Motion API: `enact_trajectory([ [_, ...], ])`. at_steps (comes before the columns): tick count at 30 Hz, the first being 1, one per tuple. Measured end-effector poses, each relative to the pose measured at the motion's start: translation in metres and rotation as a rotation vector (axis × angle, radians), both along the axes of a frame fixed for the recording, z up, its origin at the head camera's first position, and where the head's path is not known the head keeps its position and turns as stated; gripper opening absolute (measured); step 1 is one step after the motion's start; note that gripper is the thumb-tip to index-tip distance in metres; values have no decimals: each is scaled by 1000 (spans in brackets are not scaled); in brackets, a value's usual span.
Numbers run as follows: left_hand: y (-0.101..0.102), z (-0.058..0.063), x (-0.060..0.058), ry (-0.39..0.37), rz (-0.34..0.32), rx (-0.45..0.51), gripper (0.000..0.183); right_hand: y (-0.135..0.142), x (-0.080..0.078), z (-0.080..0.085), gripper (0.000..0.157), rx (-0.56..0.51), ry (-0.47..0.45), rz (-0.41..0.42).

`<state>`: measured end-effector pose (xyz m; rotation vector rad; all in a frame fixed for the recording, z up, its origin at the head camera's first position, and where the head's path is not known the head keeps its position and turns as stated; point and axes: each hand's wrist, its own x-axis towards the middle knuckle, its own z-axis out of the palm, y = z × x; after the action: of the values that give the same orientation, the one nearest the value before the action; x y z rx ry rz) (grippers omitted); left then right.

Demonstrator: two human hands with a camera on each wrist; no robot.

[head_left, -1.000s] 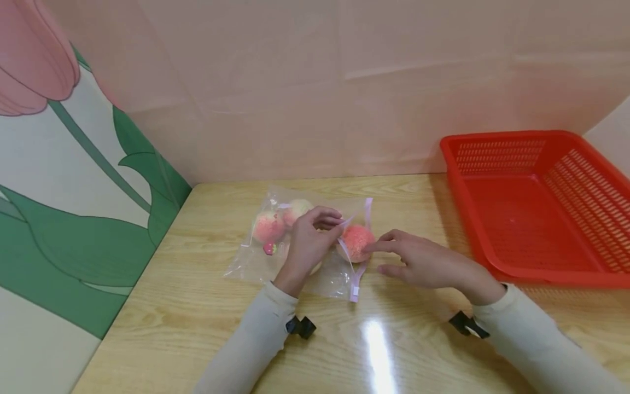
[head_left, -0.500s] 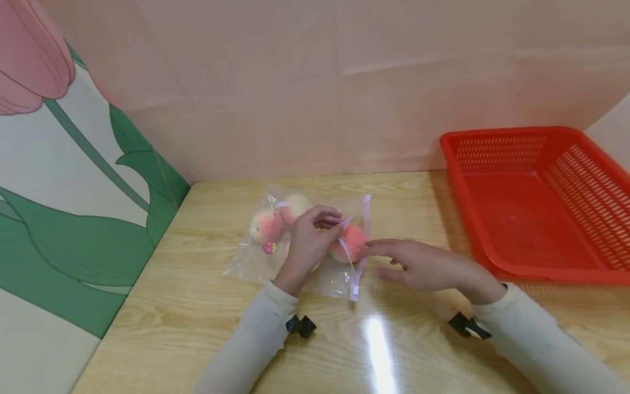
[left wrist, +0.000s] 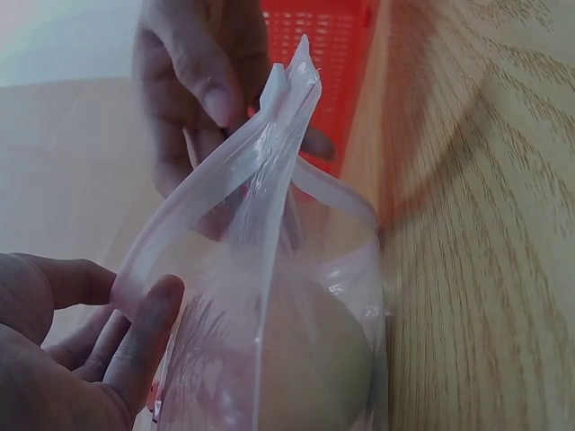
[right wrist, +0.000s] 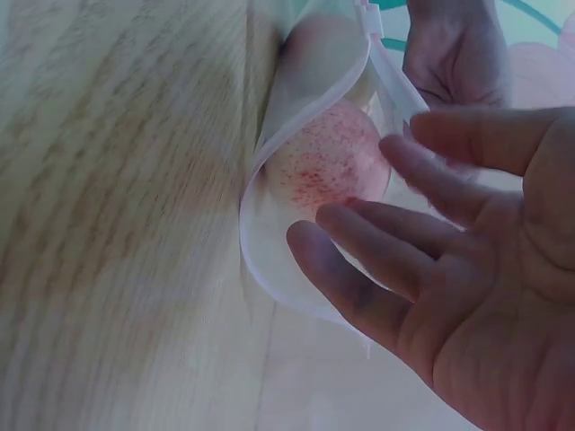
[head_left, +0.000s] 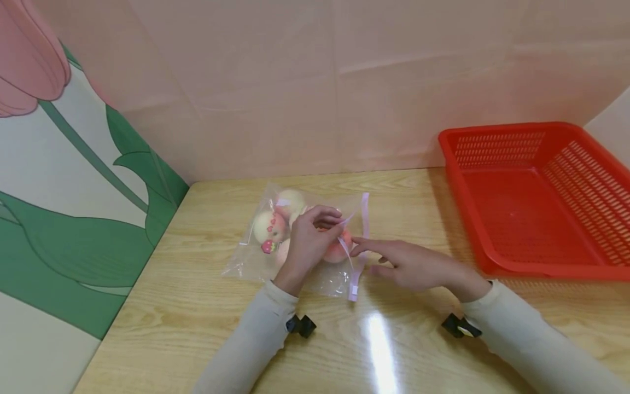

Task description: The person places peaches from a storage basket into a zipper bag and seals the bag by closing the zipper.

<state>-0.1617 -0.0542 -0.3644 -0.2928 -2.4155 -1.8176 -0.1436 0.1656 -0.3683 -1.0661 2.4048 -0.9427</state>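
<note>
A clear zip bag (head_left: 331,283) with a pale purple zip edge lies on the table, several peaches (head_left: 268,227) inside it. My left hand (head_left: 310,241) pinches the upper lip of its mouth between thumb and forefinger, as the left wrist view also shows, and holds the mouth apart. One pink-speckled peach (right wrist: 328,157) sits just inside the mouth. My right hand (head_left: 413,265) has its fingers loosely extended at the opening, close to that peach; whether they touch it I cannot tell. At the near end of the zip is a white slider (head_left: 355,290). My left hand covers part of the bag.
A red plastic basket (head_left: 484,249) with slotted sides stands at the right of the wooden table (head_left: 162,306). A pinkish sheet (head_left: 266,98) hangs behind, and a panel with a tulip picture (head_left: 74,246) borders the left side.
The pink peach has moved left from the mouth deeper into the bag, with my right fingers following it. The other peaches have shifted and turned. My left hand keeps its place.
</note>
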Motion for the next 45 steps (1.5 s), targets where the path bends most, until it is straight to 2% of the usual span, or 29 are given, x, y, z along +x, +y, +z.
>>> enact_trajectory([
  [5,1,0,0,-7,1,15,17,1,-4,-2,35,-75,-89,-67],
  [10,1,-1,0,-2,2,0,17,1,-6,-6,34,-160,-201,-57],
  [18,2,1,-2,-17,5,9,17,-1,-13,-12,54,-233,-375,-114],
  [23,1,0,-1,-13,3,11,17,-4,-19,-22,54,-269,-435,-149],
  [27,1,-2,-1,-11,6,22,16,-9,-21,-29,60,-326,-506,-145],
  [30,1,-3,-1,-8,13,24,16,-15,-21,-30,61,-345,-557,-108],
  [32,1,-3,-1,-4,16,27,16,-18,-21,-30,59,-332,-581,-94],
  [34,1,-3,-1,-3,23,27,17,-18,-21,-27,55,-303,-567,-108],
  [37,1,-4,-1,-13,27,34,18,-15,-24,-21,51,-278,-517,-207],
  [42,2,-4,-1,-51,8,51,19,-7,-33,-10,50,-319,-398,-472],
  [45,3,-5,0,-62,-10,52,19,-10,-42,-8,51,-359,-377,-607],
])
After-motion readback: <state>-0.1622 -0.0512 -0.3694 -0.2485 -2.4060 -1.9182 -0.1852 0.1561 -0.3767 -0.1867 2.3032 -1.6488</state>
